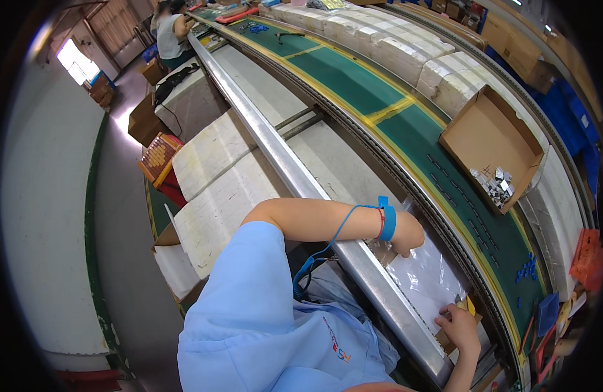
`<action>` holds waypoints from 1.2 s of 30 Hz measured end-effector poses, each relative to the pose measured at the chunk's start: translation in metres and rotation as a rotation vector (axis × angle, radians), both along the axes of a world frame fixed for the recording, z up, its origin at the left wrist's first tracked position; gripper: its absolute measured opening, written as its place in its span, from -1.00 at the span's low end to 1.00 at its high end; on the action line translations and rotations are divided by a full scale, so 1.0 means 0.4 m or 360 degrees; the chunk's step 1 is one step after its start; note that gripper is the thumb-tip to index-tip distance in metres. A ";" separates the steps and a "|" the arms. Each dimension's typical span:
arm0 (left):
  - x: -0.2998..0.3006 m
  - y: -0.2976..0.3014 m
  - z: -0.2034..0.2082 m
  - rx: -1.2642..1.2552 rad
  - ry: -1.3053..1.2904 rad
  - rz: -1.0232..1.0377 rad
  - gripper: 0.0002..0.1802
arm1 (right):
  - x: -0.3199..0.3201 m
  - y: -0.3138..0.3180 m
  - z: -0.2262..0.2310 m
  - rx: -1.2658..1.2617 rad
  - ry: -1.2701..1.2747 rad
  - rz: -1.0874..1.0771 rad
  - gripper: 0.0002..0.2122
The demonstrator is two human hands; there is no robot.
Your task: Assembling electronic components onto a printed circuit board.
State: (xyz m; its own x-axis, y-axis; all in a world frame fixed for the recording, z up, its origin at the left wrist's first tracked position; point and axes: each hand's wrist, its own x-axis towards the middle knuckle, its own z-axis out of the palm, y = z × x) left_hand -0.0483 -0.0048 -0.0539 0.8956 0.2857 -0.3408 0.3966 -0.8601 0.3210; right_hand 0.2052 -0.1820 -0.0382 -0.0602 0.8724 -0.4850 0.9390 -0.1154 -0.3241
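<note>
My left arm, with a blue wrist strap point(389, 223) and its cord, reaches across the metal rail. My left hand point(409, 235) is bent downward over the upper end of a glossy clear plastic sheet or bag point(427, 274) lying over a white surface. Most of its fingers are hidden. At the lower right corner of that plastic, my right hand point(460, 326) has its fingers curled and the thumb close to them. Whatever sits between them is too small to make out. Just beyond those fingertips shows a small yellow piece point(471, 305).
The metal rail point(282, 157) runs between my body and the green conveyor belt point(406, 134). On the belt lie rows of dark strips point(468, 206) and small blue parts point(527, 268). A cardboard tray point(491, 137) holds small metallic pieces. Foam blocks point(216, 189) stand left; another person point(171, 32) is far off.
</note>
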 end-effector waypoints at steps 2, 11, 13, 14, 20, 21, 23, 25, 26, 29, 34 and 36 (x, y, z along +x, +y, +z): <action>0.001 -0.002 0.005 -0.0009 0.0014 0.0021 -0.64 | 0.006 -0.002 -0.003 0.0004 0.0007 0.0026 -0.72; 0.004 -0.002 0.003 0.0006 0.0032 0.0005 -0.66 | 0.007 -0.003 -0.001 0.0024 0.0014 0.0022 -0.73; 0.006 -0.001 0.006 -0.0005 0.0038 0.0011 -0.66 | 0.008 -0.002 -0.002 0.0014 0.0009 0.0015 -0.73; 0.006 0.000 0.006 -0.0014 0.0046 0.0018 -0.65 | 0.008 -0.001 -0.002 0.0005 0.0005 0.0008 -0.73; 0.002 0.005 -0.001 0.0010 0.0017 0.0013 -0.65 | 0.002 0.008 0.006 -0.0016 -0.0019 0.0001 -0.73; 0.003 0.006 -0.003 0.0013 0.0008 0.0011 -0.65 | 0.005 0.006 0.004 -0.0013 -0.0028 -0.0002 -0.73; 0.002 0.009 -0.007 0.0013 0.0003 0.0017 -0.65 | 0.011 0.003 -0.005 0.0034 -0.0005 0.0017 -0.73; -0.004 0.000 0.000 0.0003 -0.0018 0.0018 -0.66 | 0.006 -0.003 -0.004 0.0071 -0.0008 0.0009 -0.73; -0.010 -0.006 0.006 -0.0006 -0.0032 0.0025 -0.66 | 0.000 -0.008 -0.002 0.0108 -0.0005 0.0007 -0.73; -0.051 -0.014 0.047 0.0005 -0.0201 0.0038 -0.65 | -0.009 -0.012 0.016 0.0421 -0.0115 -0.0031 -0.72; -0.239 -0.104 0.118 0.0406 -0.0962 0.0236 -0.79 | -0.041 -0.103 0.083 0.0677 -0.0075 -0.0178 -0.70; -0.321 -0.151 0.124 0.0272 -0.1183 0.0484 -0.80 | -0.037 -0.145 0.079 0.0637 -0.0096 -0.0280 -0.72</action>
